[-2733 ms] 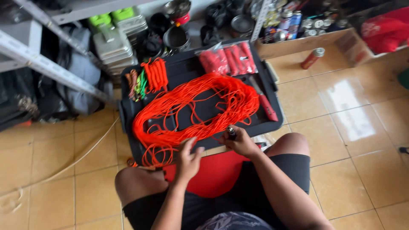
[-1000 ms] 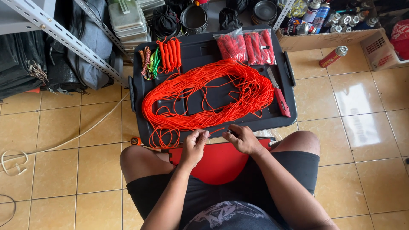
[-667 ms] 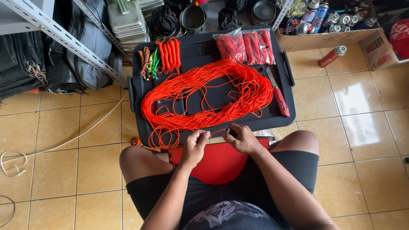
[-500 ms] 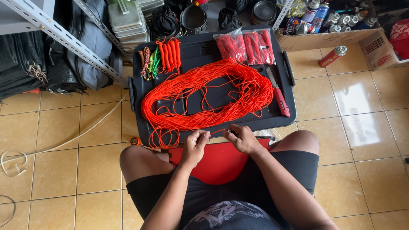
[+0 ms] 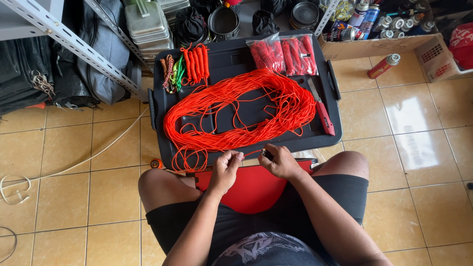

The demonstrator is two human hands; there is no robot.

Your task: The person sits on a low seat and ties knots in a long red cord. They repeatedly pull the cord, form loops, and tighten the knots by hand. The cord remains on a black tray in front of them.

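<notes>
Glossy tan floor tiles catch daylight, with a grey slotted-steel shelving rack standing along the wall.

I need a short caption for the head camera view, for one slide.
Seated person's left hand and right hand pinch orange cord coiled on a black lid.

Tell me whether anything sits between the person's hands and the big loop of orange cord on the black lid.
Nothing visible does. The left hand already pinches a strand at the near edge of the orange cord, and the right hand sits just beside it, holding a small dark object. The utility knife lies off to the right, clear of both.
</notes>
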